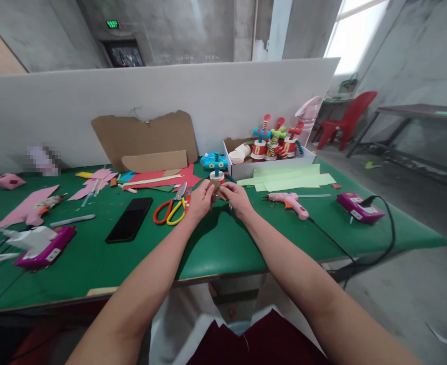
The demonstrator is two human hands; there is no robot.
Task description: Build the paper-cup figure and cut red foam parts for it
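One paper cup toy [217, 178] sits pinched between the left hand [200, 201] and right hand [236, 198]

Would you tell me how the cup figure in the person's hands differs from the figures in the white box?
The cup figure is held between the left hand and right hand; the boxed figures stand in the white box. It is one; they are several. They carry blue or green crossbars and red tops; it shows none clearly. Both have white cups with red bands.
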